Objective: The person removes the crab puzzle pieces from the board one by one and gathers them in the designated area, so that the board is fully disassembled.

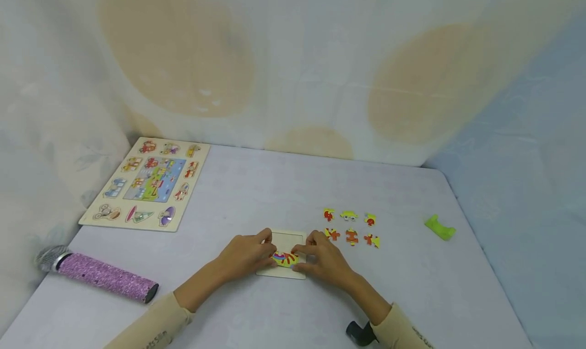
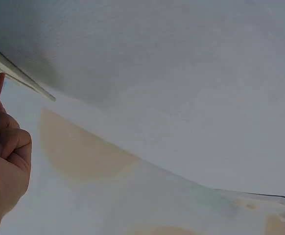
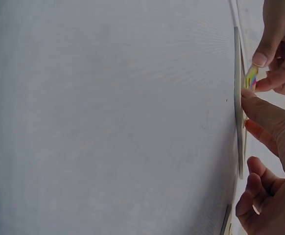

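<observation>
A small cream puzzle tray lies on the table between the two hands. Over its near half sit joined yellow puzzle pieces with red stripes and a blue-purple patch. My left hand pinches their left end between thumb and forefinger. At the right end, my right hand pinches them the same way. In the right wrist view the pieces stand tilted at the tray, partly covered by fingertips. Only part of the left hand shows in the left wrist view, beside the tray's edge.
Several loose puzzle pieces lie in two rows right of the tray. Farther right is a green object. A picture board and a purple glittery microphone are at the left. A black object lies by the right sleeve.
</observation>
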Motion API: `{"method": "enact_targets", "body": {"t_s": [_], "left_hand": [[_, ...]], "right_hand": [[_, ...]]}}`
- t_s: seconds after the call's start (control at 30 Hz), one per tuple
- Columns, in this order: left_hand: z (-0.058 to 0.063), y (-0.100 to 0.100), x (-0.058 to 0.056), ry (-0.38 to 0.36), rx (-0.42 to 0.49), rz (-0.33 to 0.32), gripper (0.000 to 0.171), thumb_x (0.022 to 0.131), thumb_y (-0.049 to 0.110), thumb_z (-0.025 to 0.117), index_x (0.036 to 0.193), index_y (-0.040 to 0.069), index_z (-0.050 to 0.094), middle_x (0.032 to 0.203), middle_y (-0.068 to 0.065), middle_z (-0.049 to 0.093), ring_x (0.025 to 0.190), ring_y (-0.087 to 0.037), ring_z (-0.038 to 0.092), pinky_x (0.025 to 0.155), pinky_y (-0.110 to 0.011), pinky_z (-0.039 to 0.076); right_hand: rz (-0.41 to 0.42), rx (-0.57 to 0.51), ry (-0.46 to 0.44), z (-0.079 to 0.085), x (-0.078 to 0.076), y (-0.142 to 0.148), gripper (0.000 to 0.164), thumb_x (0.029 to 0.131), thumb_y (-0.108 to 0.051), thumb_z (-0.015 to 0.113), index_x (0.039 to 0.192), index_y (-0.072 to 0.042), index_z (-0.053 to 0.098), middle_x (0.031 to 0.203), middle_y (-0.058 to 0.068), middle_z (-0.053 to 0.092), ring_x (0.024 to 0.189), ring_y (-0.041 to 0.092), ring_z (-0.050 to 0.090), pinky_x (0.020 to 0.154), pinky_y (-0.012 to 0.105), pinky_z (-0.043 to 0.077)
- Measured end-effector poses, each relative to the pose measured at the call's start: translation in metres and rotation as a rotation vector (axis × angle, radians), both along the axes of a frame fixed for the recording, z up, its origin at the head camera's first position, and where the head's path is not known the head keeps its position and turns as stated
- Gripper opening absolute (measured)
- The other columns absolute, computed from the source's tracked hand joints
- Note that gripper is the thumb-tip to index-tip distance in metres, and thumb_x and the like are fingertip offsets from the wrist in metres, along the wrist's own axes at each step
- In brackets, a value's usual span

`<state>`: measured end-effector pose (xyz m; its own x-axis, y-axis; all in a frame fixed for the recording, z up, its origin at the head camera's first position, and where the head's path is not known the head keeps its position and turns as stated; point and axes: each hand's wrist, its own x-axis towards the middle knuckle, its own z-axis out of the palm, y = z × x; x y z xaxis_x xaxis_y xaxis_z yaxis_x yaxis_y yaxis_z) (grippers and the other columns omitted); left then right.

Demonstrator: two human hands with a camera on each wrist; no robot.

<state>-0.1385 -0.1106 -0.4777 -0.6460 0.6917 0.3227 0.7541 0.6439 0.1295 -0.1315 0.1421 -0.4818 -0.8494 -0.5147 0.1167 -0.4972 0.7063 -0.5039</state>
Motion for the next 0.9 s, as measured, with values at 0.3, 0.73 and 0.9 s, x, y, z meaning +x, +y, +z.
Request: {"method": "enact_targets", "body": {"t_s": [0.3, 0.73, 0.9], "left_hand": [[0.009, 0.009, 0.002, 0.208, -0.081, -0.022, 0.021, 0.08, 0.036, 0.082, 0.088, 0.019, 0.073, 0.096, 0.006, 0.051, 0.063, -0.003, 0.056, 0.049, -0.023, 0.047], [0.025, 0.012, 0.007, 0.263, -0.105, -0.015, 0.028, 0.077, 0.036, 0.084, 0.089, 0.015, 0.07, 0.096, 0.003, 0.051, 0.061, -0.006, 0.059, 0.047, -0.023, 0.047], [0.012, 0.0, 0.004, 0.083, -0.094, 0.057, 0.021, 0.081, 0.035, 0.081, 0.093, 0.021, 0.075, 0.096, 0.007, 0.054, 0.055, -0.006, 0.053, 0.047, -0.024, 0.042]], "right_hand": [[-0.01, 0.008, 0.032, 0.0, 0.0, -0.001, 0.038, 0.074, -0.037, 0.086, 0.109, -0.024, 0.078, 0.089, -0.005, 0.04, 0.085, 0.009, 0.037, 0.065, 0.02, 0.033], [-0.035, 0.067, 0.044, 0.005, 0.001, -0.005, 0.038, 0.074, -0.038, 0.086, 0.108, -0.024, 0.079, 0.087, -0.005, 0.04, 0.083, 0.009, 0.036, 0.065, 0.02, 0.032], [-0.04, 0.054, 0.02, 0.006, 0.004, -0.004, 0.037, 0.075, -0.037, 0.086, 0.109, -0.025, 0.078, 0.087, -0.005, 0.04, 0.083, 0.009, 0.036, 0.065, 0.021, 0.033]]}}
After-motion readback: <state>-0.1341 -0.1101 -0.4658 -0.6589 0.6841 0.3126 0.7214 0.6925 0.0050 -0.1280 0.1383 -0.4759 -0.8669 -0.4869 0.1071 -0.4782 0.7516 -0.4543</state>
